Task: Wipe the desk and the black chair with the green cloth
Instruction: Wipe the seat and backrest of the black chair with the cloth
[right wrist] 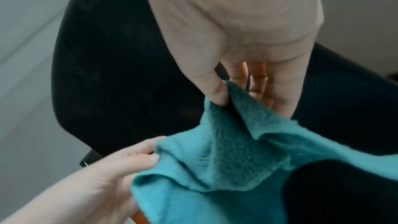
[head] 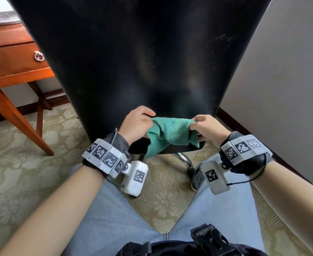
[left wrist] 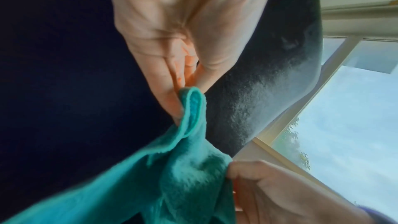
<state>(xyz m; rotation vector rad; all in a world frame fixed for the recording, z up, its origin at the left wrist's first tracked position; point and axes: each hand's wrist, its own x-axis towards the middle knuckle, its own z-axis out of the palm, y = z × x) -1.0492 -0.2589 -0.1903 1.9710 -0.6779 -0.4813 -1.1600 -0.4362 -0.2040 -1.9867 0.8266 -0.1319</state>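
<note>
**Cloth stretched between both hands**

Head view: at lower centre, the left hand (head: 136,122) and right hand (head: 206,127) each pinch an edge of the green cloth (head: 170,134) before the black chair (head: 142,58); the desk (head: 9,58) sits upper left.

Left wrist: a window (left wrist: 344,108) shows at right.

Right wrist: the cloth's fuzzy, crumpled folds fill the lower frame.

The head camera looks forward and down from above, taking in both forearms, the chair (head: 142,58) back close ahead and the desk (head: 13,58) off to the left. The left wrist camera sits tight against its palm, looking along the fingers (left wrist: 172,81) toward a window (left wrist: 349,108). The right wrist camera does likewise, and all three share the cloth (head: 170,133) and both hands.
</note>
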